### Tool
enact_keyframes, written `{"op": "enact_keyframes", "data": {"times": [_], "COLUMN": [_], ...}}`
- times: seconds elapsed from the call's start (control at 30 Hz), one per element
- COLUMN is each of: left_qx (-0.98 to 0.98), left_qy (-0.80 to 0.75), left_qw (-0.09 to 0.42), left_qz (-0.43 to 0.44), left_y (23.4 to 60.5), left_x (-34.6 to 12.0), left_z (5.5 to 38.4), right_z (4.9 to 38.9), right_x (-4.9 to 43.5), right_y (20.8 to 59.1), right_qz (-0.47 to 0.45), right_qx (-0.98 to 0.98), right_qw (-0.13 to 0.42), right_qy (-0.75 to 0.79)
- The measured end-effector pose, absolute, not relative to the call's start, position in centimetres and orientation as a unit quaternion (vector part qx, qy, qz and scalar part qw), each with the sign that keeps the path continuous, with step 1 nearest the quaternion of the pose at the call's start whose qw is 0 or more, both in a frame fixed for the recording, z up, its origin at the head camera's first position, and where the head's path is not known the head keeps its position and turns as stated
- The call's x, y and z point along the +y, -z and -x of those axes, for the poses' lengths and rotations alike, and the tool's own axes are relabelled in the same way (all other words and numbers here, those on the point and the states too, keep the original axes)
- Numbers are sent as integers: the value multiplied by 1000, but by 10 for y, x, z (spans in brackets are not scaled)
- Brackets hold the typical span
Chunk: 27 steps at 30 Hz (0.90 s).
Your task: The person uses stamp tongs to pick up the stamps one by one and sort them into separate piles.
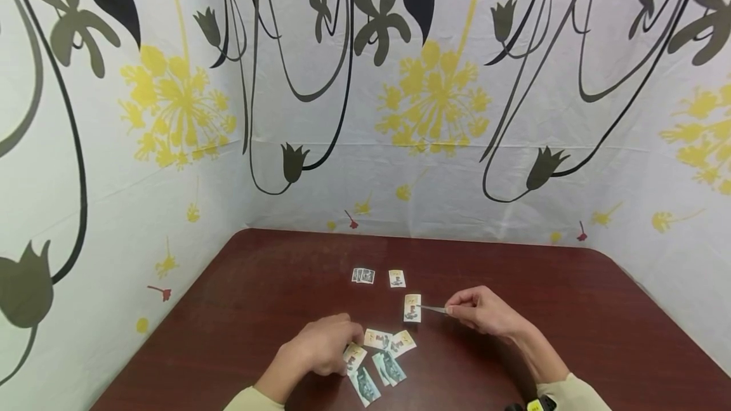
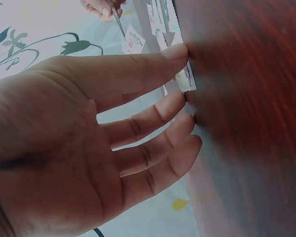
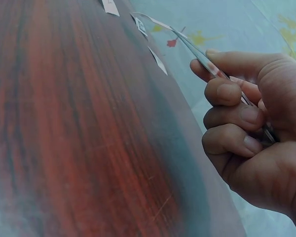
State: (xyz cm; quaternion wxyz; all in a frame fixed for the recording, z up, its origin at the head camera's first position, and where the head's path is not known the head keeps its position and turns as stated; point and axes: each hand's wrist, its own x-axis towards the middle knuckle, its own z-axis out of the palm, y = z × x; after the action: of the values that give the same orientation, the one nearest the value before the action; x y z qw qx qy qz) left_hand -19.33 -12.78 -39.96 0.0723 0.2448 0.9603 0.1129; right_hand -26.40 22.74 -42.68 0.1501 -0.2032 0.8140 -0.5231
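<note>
In the head view my right hand holds a pair of metal tweezers, and their tips grip a yellowish-white postage stamp above the table. From the right wrist, that held stamp shows nearly edge-on, the fingers curled around the tweezers. My left hand rests its fingertips on the table beside a yellowish stamp. Seen from the left wrist, the hand's thumb overlaps a stamp with a toothed edge; its other fingers are loosely bent and spread.
Two more yellowish stamps and several green-blue stamps lie right of my left hand. Farther back are a small overlapping row of grey stamps and a single yellowish stamp. A patterned cloth hangs behind the dark red table.
</note>
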Motion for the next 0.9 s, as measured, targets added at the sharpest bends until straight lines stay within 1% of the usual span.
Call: {"op": "enact_keyframes", "data": {"times": [0.57, 0.9], "left_qx": [961, 962], "left_qy": [-110, -108], "left_qw": [72, 73], "left_qz": [-242, -238], "left_y": [400, 398], "left_x": [-128, -128], "left_z": [191, 189], "right_z": [279, 281], "right_x": [226, 226], "right_y": [422, 422], "right_qz": [186, 187], "right_qx": [831, 827], "right_qw": [126, 128], "right_qy": [508, 514]}}
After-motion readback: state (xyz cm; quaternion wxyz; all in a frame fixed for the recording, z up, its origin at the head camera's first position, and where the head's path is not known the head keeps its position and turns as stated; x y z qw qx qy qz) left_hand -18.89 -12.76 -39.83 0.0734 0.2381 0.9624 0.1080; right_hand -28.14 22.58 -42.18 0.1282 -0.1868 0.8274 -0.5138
